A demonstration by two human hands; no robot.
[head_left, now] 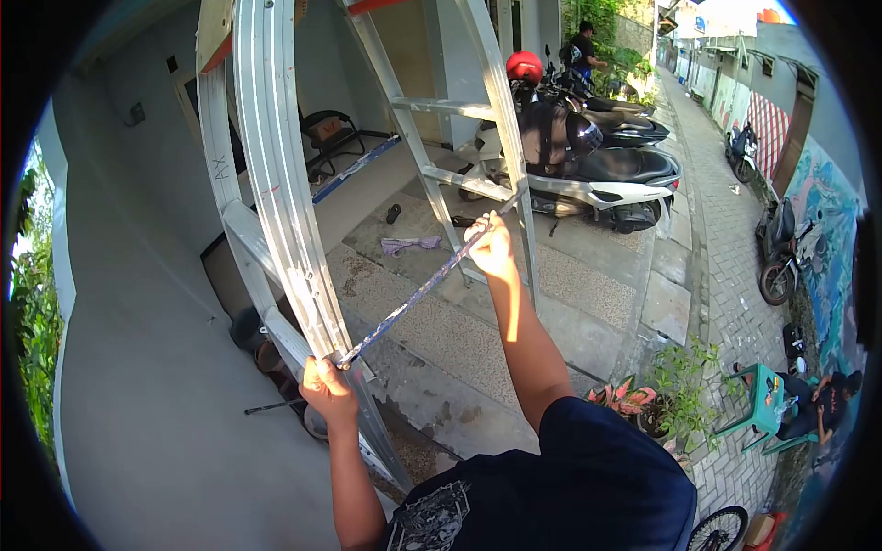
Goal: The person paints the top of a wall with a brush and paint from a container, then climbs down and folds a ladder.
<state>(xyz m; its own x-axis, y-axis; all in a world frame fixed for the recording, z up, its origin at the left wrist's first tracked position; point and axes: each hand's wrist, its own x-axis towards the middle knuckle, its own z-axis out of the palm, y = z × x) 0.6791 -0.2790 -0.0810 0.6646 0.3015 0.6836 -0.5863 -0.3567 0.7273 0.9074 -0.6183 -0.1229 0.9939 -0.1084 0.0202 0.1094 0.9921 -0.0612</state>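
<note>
A paint-spattered aluminium ladder (289, 202) stands spread, one side at the left and its other side with rungs (450, 107) further right. Between the two sides runs a thin, paint-marked blue bar (413, 298). My left hand (328, 393) is closed at the bar's lower end, against the ladder's left rail; whether it grips rail or bar is unclear. Around the bar's upper end, close to the right rail, the fingers of my right hand (492, 243) are wrapped. A second blue bar (356, 170) spans the ladder farther back.
Parked motorcycles (616, 170), one with a red helmet (525, 67), stand beyond the ladder. A grey wall (165, 367) is at left. Potted plants (680, 395) grow lower right. One person (831, 404) sits by a green table (763, 397); another person (582, 50) stands at the back.
</note>
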